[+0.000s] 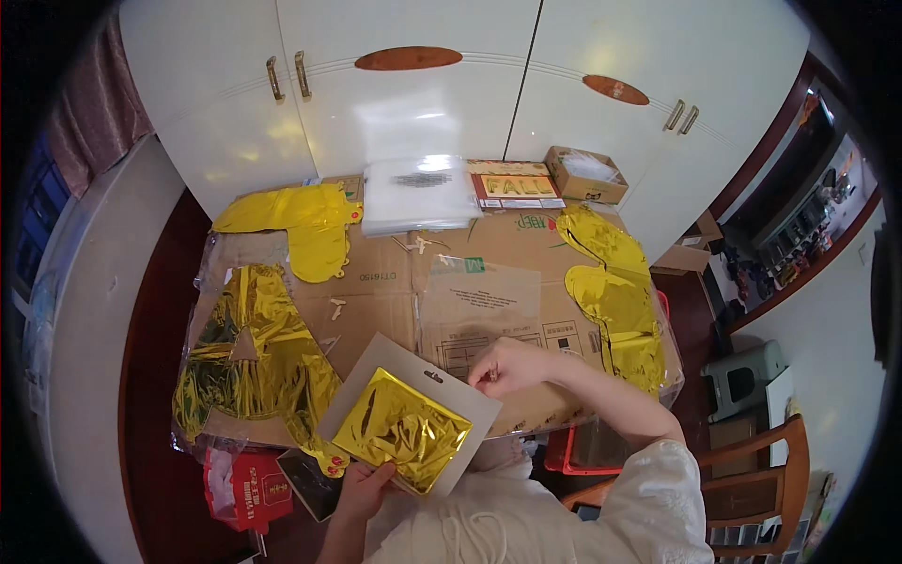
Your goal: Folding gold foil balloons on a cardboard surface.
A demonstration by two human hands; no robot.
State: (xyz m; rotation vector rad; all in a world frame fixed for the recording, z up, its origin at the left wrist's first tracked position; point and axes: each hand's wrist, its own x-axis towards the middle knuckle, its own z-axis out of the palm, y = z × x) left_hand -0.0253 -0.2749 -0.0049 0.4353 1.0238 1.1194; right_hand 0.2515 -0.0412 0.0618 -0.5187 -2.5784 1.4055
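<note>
My left hand (365, 491) grips the lower edge of a grey backing card (383, 355) with a hang slot, thumb on top. A folded gold foil balloon (402, 428) lies on the card. At the card's upper right edge is my right hand (512, 367), its fingers curled together; what they hold, if anything, is too small to make out. Beside the card on the left spreads a flat, A-shaped gold foil balloon (268, 315). A clear printed plastic bag (484, 291) rests on the cardboard beyond my right hand.
Cardboard (385, 305) covers the table. More flat gold balloons (315, 230) lie far left and along the right edge (631, 315). At the back are stacked clear bags (413, 202), a printed card (517, 186) and a box (584, 177). A wooden chair (752, 489) stands right.
</note>
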